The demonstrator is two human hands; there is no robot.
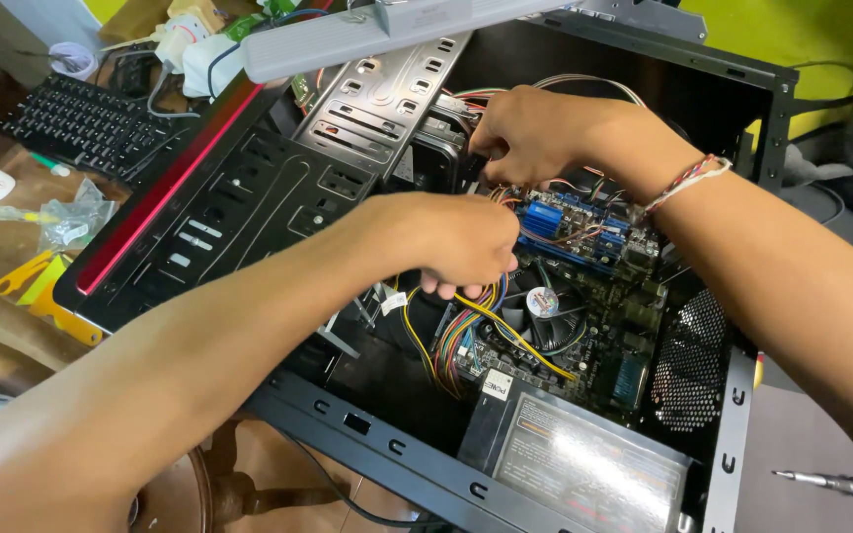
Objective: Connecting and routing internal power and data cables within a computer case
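An open black computer case (377, 444) lies on its side, showing a motherboard (584, 232) with a round cooler fan (542, 301). My left hand (451, 242) reaches into the case and grips a bundle of coloured cables (481, 316) that run down toward the power supply (584, 464). My right hand (525, 133) is deeper in, near the drive bay, fingers curled around thin wires (466, 99) above the blue motherboard parts. A red and white string bracelet (688, 183) sits on my right wrist.
A black keyboard (86, 123) lies at the upper left, with a plastic bag (76, 222) and yellow tool (37, 286) beside the case. A screwdriver (826, 482) rests at lower right. A grey bar (367, 35) overhangs the case top. The case's mesh vent (688, 360) faces right.
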